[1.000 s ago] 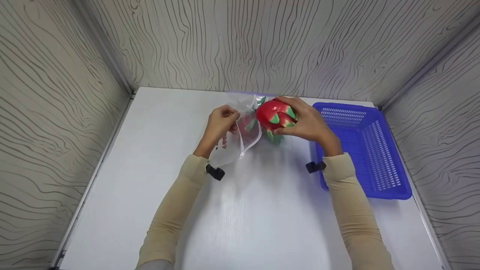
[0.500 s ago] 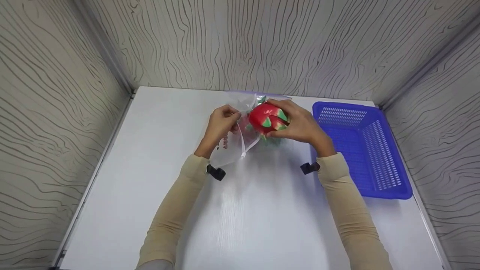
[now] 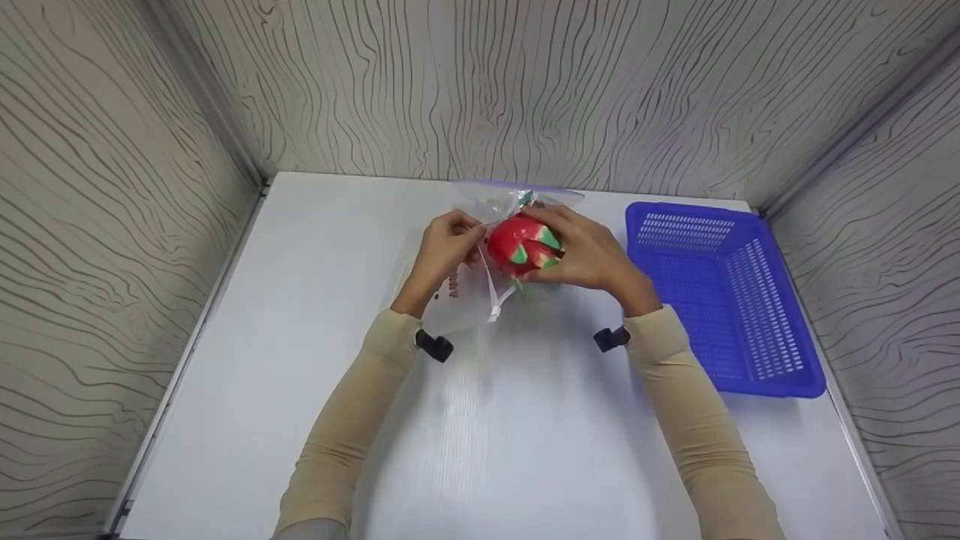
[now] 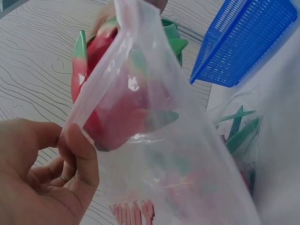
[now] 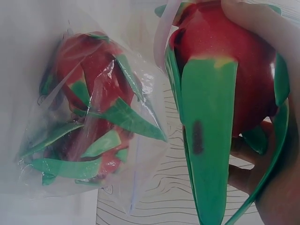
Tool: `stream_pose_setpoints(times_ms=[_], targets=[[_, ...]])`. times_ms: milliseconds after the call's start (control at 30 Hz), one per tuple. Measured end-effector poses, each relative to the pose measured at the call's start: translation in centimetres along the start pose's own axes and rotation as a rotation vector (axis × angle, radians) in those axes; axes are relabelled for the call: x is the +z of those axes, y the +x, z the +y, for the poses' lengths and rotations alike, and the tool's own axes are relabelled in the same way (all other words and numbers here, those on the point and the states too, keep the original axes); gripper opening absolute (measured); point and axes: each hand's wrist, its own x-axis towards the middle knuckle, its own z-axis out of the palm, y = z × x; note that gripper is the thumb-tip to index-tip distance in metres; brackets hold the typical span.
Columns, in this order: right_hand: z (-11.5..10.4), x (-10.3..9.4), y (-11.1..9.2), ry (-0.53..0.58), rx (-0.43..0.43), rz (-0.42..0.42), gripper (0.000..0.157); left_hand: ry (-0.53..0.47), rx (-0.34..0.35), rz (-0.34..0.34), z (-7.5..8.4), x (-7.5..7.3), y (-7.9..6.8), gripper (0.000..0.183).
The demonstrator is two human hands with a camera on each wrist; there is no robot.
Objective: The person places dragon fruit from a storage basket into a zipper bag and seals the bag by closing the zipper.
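Observation:
My left hand pinches the mouth edge of a clear zip bag between thumb and finger. Red print shows on the bag, and a white slider sits at its near corner. My right hand grips a red dragon fruit with green leaf tips, right at the bag's mouth. In the left wrist view, the fruit's lower part shows through the film. Fainter red and green show lower down; whether that lies inside this bag or behind it I cannot tell.
Another clear bag holding dragon fruit lies beyond my hands, by the back wall. To the right stands a blue slotted basket. The white table meets patterned walls on three sides.
My right hand has carried the dragon fruit leftward and slightly nearer me, into the bag's mouth. My left hand keeps its pinch on the bag and has barely moved.

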Motion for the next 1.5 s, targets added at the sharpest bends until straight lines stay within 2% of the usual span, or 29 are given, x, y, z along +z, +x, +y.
stream_pose_setpoints(times_ms=[600, 933, 1133, 1333, 1500], targets=[[-1.1, 1.0, 0.8, -0.044, -0.002, -0.05, 0.097, -0.009, 0.002, -0.005, 0.2, 0.6, 0.0, 0.014], [-1.6, 1.5, 0.9, -0.115, -0.069, -0.049, 0.1, -0.041, 0.037, -0.03, 0.3, 0.4, -0.2, 0.015], [-2.0, 1.7, 1.2, -0.117, -0.035, -0.075, 0.103, -0.05, 0.04, -0.028, 0.3, 0.5, -0.2, 0.015], [-2.4, 2.0, 1.4, -0.111, 0.017, -0.091, 0.1, -0.01, 0.054, 0.0, 0.3, 0.5, -0.3, 0.015], [-2.6, 2.4, 1.6, -0.107, 0.045, -0.089, 0.097, -0.022, 0.047, 0.006, 0.5, 0.5, -0.4, 0.014]])
